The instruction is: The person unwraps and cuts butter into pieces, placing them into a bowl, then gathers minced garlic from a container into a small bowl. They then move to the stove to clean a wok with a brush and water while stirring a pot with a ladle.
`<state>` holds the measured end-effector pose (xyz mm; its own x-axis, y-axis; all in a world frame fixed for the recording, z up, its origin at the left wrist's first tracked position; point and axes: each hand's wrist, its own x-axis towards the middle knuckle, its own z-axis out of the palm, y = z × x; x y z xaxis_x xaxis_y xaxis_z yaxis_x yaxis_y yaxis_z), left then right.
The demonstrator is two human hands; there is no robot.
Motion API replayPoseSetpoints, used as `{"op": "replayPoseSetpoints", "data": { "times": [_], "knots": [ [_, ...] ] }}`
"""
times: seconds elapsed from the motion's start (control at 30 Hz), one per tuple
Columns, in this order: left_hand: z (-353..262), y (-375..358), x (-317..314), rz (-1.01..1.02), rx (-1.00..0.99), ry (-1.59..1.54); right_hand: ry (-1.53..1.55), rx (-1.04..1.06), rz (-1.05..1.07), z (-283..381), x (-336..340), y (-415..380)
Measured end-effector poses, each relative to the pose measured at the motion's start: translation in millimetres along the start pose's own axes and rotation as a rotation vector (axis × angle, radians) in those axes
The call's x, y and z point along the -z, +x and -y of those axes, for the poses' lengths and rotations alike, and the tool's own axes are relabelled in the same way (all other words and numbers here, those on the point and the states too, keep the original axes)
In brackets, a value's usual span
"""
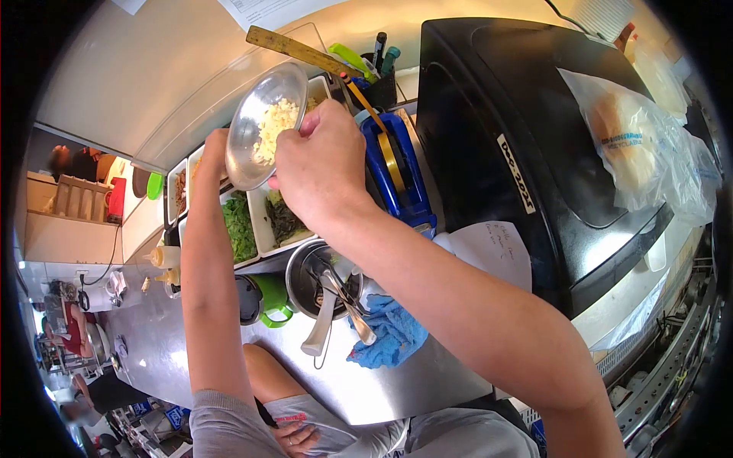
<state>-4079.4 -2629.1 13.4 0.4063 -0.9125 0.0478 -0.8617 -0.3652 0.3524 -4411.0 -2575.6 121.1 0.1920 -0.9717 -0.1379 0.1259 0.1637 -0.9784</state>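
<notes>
A metal bowl [243, 136] is tilted above the food containers, with finely chopped pale-yellow food [278, 122] inside. My right hand [324, 153] is closed at the bowl's right rim, its thumb side over the food. My left hand [216, 149] reaches in at the bowl's left edge; its fingers are mostly hidden, and whether it touches the bowl or a container behind cannot be made out. Below the bowl, white containers hold chopped green leaves [240, 228] and darker greens [282, 217].
A metal pot [297, 294] with utensils, a green mug [272, 298] and a blue cloth [393, 333] stand nearer me. Rightward are a blue tape dispenser [402, 179], a big black lidded appliance [489, 153] and a plastic bag [634, 145]. Another person's hand [298, 439] shows below.
</notes>
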Motion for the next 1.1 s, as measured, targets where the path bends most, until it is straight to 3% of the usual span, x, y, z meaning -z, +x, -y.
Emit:
{"op": "replayPoseSetpoints", "data": {
  "times": [0.13,0.2,0.27,0.47,0.63,0.67,0.77,0.83,0.9,1.07,1.1],
  "knots": [
    [24.3,13.9,2.7,-0.018,0.057,-0.021,-0.060,0.007,-0.007,-0.9,-1.5,5.4],
    [36.6,24.1,7.4,0.125,0.186,-0.344,-0.079,0.030,-0.014,-3.4,-2.6,8.3],
    [17.7,15.2,32.0,0.160,0.219,-0.373,-0.059,-0.034,-0.001,4.1,0.8,6.5],
    [-84.1,-34.9,114.4,0.098,0.093,-0.418,0.014,-0.115,0.021,14.3,4.1,-2.6],
    [-195.5,-112.1,157.4,0.160,-0.262,-0.159,0.119,-0.041,0.007,32.4,15.2,-34.5],
    [-216.9,-129.6,160.4,0.155,-0.261,-0.152,0.125,-0.039,0.013,36.7,23.1,-45.0],
    [-277.0,-188.5,166.1,0.222,-0.373,0.015,0.258,0.012,0.019,41.7,52.3,-88.1],
    [-317.4,-235.0,169.7,0.289,-0.226,0.008,0.286,0.028,0.042,42.9,87.3,-123.5],
    [-349.4,-278.2,169.0,0.306,-0.231,0.023,0.305,0.061,0.070,36.7,124.2,-154.2],
    [-424.5,-428.2,143.3,0.266,-0.231,0.064,0.389,-0.014,0.234,53.9,266.3,-273.3],
    [-432.2,-461.4,129.0,0.180,-0.428,0.120,0.422,-0.043,0.251,54.0,295.2,-300.9]
  ]
}}
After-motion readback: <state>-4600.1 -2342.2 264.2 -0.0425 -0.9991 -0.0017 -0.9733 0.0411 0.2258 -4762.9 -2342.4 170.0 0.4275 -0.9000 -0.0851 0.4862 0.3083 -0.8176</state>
